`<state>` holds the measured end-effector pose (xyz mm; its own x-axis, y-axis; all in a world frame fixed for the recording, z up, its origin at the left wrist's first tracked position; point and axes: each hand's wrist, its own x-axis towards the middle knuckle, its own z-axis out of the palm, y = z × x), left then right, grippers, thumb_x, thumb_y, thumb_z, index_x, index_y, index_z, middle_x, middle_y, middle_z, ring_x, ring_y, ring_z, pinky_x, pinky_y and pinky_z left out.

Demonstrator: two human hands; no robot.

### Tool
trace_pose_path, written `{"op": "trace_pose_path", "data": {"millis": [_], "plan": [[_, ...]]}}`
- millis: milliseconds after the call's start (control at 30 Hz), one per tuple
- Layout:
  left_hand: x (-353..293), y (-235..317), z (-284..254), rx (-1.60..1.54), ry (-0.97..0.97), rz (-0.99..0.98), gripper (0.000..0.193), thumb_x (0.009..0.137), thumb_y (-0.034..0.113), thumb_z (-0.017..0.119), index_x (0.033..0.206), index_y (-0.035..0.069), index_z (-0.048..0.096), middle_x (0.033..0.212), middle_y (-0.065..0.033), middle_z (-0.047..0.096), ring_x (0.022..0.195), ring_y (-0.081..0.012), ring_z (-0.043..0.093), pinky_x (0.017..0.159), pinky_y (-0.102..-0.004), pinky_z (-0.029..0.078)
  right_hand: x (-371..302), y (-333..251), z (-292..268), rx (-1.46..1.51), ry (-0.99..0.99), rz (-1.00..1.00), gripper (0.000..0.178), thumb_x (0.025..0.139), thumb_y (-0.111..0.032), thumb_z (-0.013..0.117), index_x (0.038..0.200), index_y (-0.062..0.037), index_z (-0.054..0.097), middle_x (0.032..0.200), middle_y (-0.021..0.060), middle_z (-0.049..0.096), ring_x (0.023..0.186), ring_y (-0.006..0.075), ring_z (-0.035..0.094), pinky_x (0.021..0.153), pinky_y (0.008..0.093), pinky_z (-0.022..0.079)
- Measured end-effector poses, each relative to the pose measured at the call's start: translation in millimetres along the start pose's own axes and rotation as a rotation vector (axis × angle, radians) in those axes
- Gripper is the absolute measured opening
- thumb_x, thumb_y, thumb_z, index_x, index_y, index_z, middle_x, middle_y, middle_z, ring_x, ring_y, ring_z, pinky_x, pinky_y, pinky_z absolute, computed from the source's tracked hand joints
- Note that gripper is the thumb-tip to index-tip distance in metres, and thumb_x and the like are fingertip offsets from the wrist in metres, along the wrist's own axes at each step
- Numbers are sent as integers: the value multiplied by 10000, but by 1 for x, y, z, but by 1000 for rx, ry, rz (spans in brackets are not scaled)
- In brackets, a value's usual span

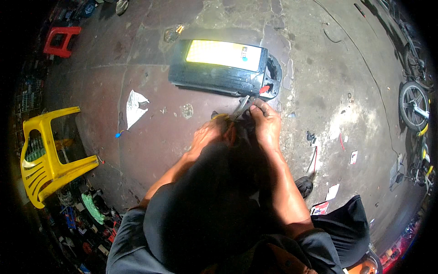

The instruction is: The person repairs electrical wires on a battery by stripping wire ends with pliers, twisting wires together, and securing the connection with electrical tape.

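Gripping a grey metal tool (241, 104), seemingly, the left hand (210, 132) faces the right hand (267, 121), fingers pinching something dark — that black plastic case (219, 83) looks heavy, best lifted by its end loop (278, 72).

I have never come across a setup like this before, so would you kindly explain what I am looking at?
There is no machine here: a person works with two bare hands, and this one picture comes from a wide fisheye camera on their head, looking down. That is why straight edges bend toward the rim.

The left hand appears to grip a metal tool, possibly pliers. The right hand has its fingertips pinched together beside it; what they hold is too dark to tell.

Just beyond lies a black case with a yellow label on top. On the floor to the left are a white scrap and a yellow plastic stool.
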<state>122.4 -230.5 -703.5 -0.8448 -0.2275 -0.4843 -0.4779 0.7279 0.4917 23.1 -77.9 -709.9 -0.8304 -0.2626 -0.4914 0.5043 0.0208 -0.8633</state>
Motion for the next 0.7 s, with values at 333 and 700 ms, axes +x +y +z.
{"op": "trace_pose_path", "data": {"millis": [333, 700], "plan": [[3, 40, -10, -89, -14, -61, 472, 903, 431, 581, 1282, 153, 539, 1203, -146, 643, 1091, -359, 617, 895, -444, 502, -8, -15, -3, 3, -66, 1, 242, 932, -47, 554, 1131, 26, 669, 962, 50, 692, 840, 102, 609, 761, 248, 495], [13, 37, 13, -30, -7, -131, 358, 895, 343, 568, 1198, 154, 576, 1103, -140, 670, 1012, -370, 641, 852, -447, 522, -4, 1, -5, -86, -25, -74, 303, 920, -120, 543, 1169, 9, 657, 966, 87, 701, 832, 129, 626, 752, 286, 504]]}}
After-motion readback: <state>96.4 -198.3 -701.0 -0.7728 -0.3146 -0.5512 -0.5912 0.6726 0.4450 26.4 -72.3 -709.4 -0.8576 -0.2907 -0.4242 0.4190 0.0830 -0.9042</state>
